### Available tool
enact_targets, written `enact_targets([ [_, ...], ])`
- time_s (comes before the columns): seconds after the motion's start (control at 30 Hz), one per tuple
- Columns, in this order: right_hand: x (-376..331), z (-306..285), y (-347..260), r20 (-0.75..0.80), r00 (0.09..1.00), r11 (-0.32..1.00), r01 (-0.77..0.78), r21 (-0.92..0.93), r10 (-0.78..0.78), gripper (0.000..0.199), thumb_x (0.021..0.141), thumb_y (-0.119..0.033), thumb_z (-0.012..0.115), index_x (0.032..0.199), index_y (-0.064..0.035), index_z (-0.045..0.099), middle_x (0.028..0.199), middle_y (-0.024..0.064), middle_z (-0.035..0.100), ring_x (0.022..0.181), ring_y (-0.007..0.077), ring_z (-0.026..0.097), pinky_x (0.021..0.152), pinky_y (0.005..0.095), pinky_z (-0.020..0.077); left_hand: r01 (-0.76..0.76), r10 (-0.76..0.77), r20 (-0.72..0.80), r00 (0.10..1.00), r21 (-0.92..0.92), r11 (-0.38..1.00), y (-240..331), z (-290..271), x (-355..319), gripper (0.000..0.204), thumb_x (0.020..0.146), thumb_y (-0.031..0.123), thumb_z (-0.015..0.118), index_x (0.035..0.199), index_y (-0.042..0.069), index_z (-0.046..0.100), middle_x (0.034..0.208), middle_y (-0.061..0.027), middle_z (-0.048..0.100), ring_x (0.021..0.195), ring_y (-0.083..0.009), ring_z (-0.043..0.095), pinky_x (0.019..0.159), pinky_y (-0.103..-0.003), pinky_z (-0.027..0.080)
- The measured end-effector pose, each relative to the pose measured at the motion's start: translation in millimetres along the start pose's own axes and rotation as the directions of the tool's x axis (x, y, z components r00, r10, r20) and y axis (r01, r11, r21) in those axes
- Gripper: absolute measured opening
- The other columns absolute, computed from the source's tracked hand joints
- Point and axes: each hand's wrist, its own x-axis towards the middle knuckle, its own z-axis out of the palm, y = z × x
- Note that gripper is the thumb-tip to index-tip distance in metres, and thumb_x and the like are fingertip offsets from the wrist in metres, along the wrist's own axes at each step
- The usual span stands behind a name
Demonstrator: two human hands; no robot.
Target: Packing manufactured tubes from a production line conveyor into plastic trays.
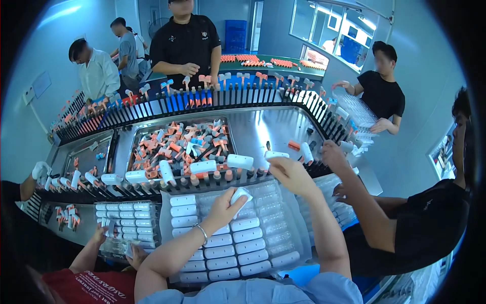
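My left hand holds a white capsule-shaped cap over a clear plastic tray in front of me. Rows of the same white caps fill much of that tray. My right hand reaches forward and grips another white cap at the rack of black pegs, where more white caps sit on the pegs. Behind the rack a metal bin holds a heap of orange and white parts.
A co-worker's hand reaches to the rack from the right. Another person at lower left handles a second tray of white caps. Several people stand around the far rack of blue and orange parts.
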Motion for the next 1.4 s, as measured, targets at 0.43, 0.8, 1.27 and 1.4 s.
enact_targets([
  [0.43, -156.3, 11.9, -42.7, 0.327, 0.941, 0.977, 0.142, -0.157, -0.084, 0.013, 0.074, -0.016, 0.069, 0.081, -0.0076, 0.062, 0.076, 0.0072, 0.057, 0.077, 0.0255, 0.058, 0.069, 0.0344, 0.0486, -0.007, 0.007, 0.009, 1.000, -0.018, 1.000, 9.3, 10.4, 1.9, 0.033, 0.088, 0.029, 0.061, 0.105, 0.001, 0.056, 0.077, -0.0079, 0.062, 0.061, -0.0112, 0.058, 0.054, -0.026, 0.044],
  [0.8, -190.5, 5.3, -33.7, 0.383, 0.924, 0.977, 0.086, -0.196, -0.004, 0.030, 0.067, -0.020, 0.075, 0.092, -0.0093, 0.062, 0.093, 0.0072, 0.056, 0.089, 0.0252, 0.055, 0.079, 0.0334, 0.0459, 0.027, -0.027, -0.004, 1.000, 0.038, 0.999, 0.6, 15.2, 3.8, 0.030, 0.088, 0.025, 0.061, 0.106, 0.002, 0.056, 0.074, -0.0052, 0.062, 0.057, -0.0084, 0.057, 0.050, -0.024, 0.043],
  [1.27, -52.4, -10.7, 132.5, -0.626, 0.615, 0.841, -0.526, 0.127, 0.479, 0.035, 0.084, -0.024, 0.061, 0.101, 0.0053, 0.050, 0.085, 0.0203, 0.061, 0.075, 0.0273, 0.064, 0.064, 0.0362, 0.0495, 0.015, -0.014, -0.016, 1.000, 0.055, 0.998, 0.2, 14.8, 9.5, 0.029, 0.088, 0.026, 0.060, 0.105, 0.002, 0.055, 0.073, -0.0053, 0.063, 0.056, -0.0094, 0.059, 0.050, -0.024, 0.045],
  [1.4, 8.0, -0.7, 164.2, -0.690, 0.624, 0.855, -0.518, -0.016, 0.366, 0.037, 0.082, -0.023, 0.055, 0.100, 0.0082, 0.048, 0.084, 0.0307, 0.061, 0.082, 0.0454, 0.060, 0.073, 0.0497, 0.0467, -0.019, 0.019, -0.003, 1.000, 0.091, 0.996, -5.1, 16.8, 9.3, 0.029, 0.088, 0.027, 0.061, 0.102, 0.002, 0.056, 0.071, -0.0077, 0.063, 0.056, -0.0115, 0.061, 0.049, -0.025, 0.044],
])
